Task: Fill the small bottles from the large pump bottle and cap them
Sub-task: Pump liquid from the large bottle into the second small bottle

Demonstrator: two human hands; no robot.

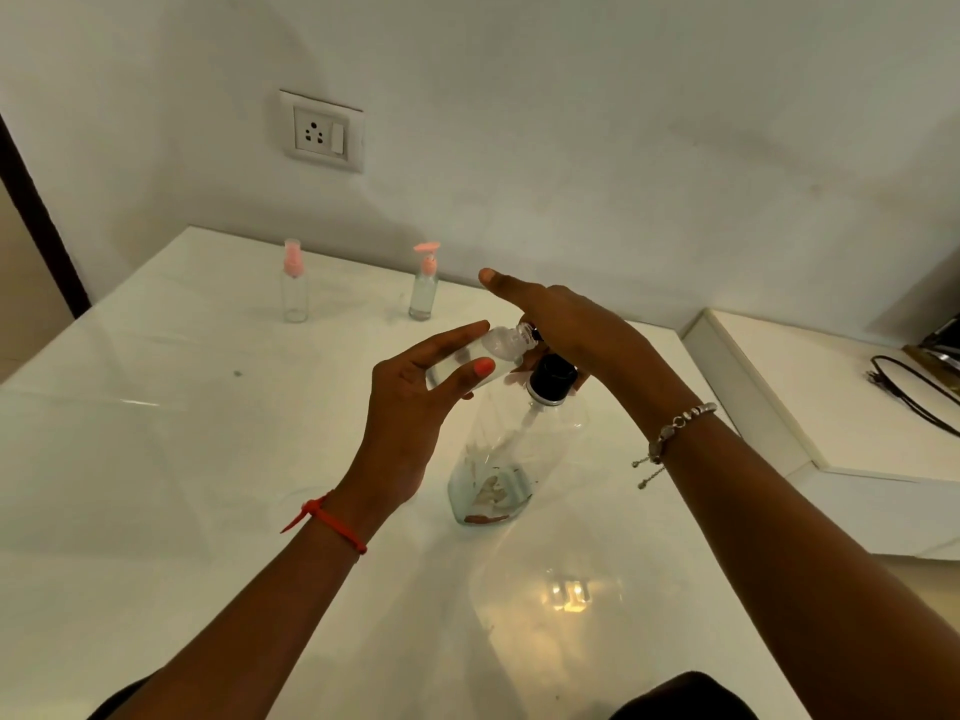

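Your left hand (415, 402): it grasps the held bottle (493, 350), thumb on the near side and fingers round the far side; the thumbnail is painted coral.
Held bottle: small, clear, uncapped, and lifted off the table (208, 459). It lies almost on its side, with its open neck pointing right.
Nozzle (536, 333): only a black tip shows, right at the held bottle's mouth. You cannot tell whether the two touch.
Your right hand (566, 314): released and flat, palm down, fingers straight and pointing left. It lies over the top of the pump bottle (509, 449) and hides the pump head.
Pump bottle: large and clear, standing on the table in the middle, just right of your left wrist. A black collar (553, 379) shows below your right palm. What liquid you can see sits low, near its base.
Far-left bottle (295, 291): small and upright near the table's far edge, with a pink spray top on. It looks clear through.
Far-right bottle (423, 288): small and upright near the far edge, well apart from the far-left bottle, with a pink pump top on. Its contents look cloudy.
Wrists: a red thread (332, 522) is on your left, a silver bracelet (675, 428) on your right.
Wall: a white socket (321, 131) is above the far-left bottle.
Right side: a white ledge (779, 407) with a black cable (914, 387) lying on it.
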